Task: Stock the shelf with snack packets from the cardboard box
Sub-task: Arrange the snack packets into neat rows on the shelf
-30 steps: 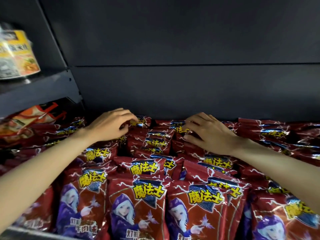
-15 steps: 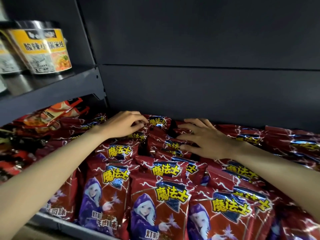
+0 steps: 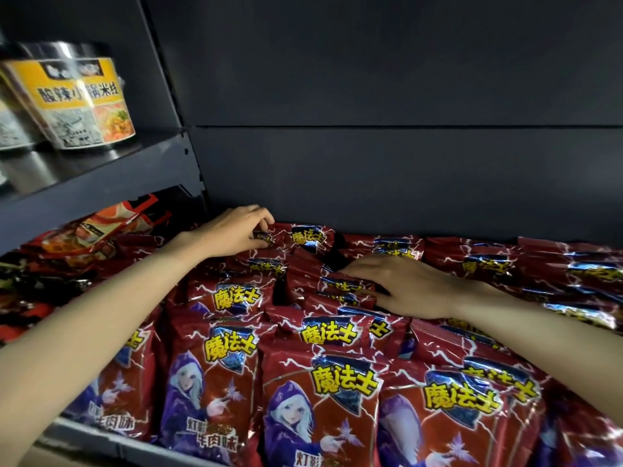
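Filling the dark shelf [image 3: 111, 444] nearly edge to edge, the red snack packets [image 3: 323, 409] stand in overlapping rows from the front lip back to the rear wall, which runs across from 10 to 2 o'clock. The left hand [image 3: 232, 235], at about 11 o'clock in the view, has its fingers curled and pinches the top edge of a back-row packet [image 3: 308, 237] close to the wall. The right hand [image 3: 401, 286], near 1 o'clock, lies flat with fingers spread, pressing down on the tops of the packets in the middle rows; it grips nothing. Dark gaps show between the two hands, where the rows have not closed up.

My reading is that placing is largely done here and the step in hand is tidying: seating the rear packet upright and squaring the rows. The next move likely calls for tucking that packet down into the gap while the flat hand keeps its neighbours from tipping, then returning to the cardboard box, which is not in view.

Outward at 9 o'clock lie orange-printed packets [image 3: 101, 227] in the neighbouring bay, and at 10 o'clock noodle cups [image 3: 81, 99] stand on an upper shelf [image 3: 101, 170].
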`<state>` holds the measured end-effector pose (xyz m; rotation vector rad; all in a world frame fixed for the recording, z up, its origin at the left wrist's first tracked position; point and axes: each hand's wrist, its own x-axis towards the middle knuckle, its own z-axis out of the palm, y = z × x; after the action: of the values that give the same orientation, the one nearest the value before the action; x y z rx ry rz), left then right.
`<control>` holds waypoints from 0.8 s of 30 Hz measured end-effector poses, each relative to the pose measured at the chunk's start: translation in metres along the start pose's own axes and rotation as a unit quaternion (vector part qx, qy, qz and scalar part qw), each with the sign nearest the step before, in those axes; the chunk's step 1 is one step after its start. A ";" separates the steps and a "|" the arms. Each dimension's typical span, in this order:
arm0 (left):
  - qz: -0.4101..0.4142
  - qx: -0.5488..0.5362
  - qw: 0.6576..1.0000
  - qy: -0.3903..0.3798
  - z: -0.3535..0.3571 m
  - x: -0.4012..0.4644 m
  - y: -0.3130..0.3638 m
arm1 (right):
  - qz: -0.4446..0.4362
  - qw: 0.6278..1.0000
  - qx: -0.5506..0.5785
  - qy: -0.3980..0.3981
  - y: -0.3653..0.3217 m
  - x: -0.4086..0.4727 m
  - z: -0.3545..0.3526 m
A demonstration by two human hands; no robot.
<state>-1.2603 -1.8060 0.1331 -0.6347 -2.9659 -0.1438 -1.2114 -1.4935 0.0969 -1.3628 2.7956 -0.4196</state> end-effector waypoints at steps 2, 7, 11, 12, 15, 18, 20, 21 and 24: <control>0.014 0.024 0.999 0.019 0.000 0.001 0.002 | -0.007 1.000 -0.001 0.005 -0.002 0.000 0.001; 0.034 0.108 0.990 0.086 0.014 -0.002 0.002 | -0.010 1.000 0.010 0.016 -0.003 -0.002 -0.001; 0.044 0.097 0.990 0.089 0.018 -0.002 0.000 | -0.002 1.000 0.006 0.013 -0.004 -0.002 -0.004; 0.052 0.102 0.990 0.087 0.017 -0.003 0.000 | -0.005 1.000 0.005 0.012 -0.004 -0.002 -0.004; 0.113 0.126 0.979 0.116 0.014 -0.010 0.004 | -0.016 1.000 -0.005 0.019 -0.003 0.000 -0.002; 0.146 0.104 0.973 0.145 0.009 -0.015 0.011 | -0.019 0.999 -0.018 0.041 -0.002 -0.001 0.000; 0.155 0.097 0.974 0.133 0.007 -0.010 0.020 | -0.024 0.998 -0.032 0.047 -0.001 -0.003 0.000; 0.158 0.100 0.975 0.119 0.009 -0.006 0.025 | -0.023 0.998 -0.038 0.047 -0.001 -0.004 -0.001; 0.158 0.111 0.979 0.073 0.011 0.009 0.039 | -0.017 0.998 -0.050 0.044 -0.003 -0.004 -0.003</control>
<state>-1.2536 -1.7659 0.1259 -1.0001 -2.6478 0.1583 -1.2068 -1.4911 0.0999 -1.4483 2.9044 -0.3513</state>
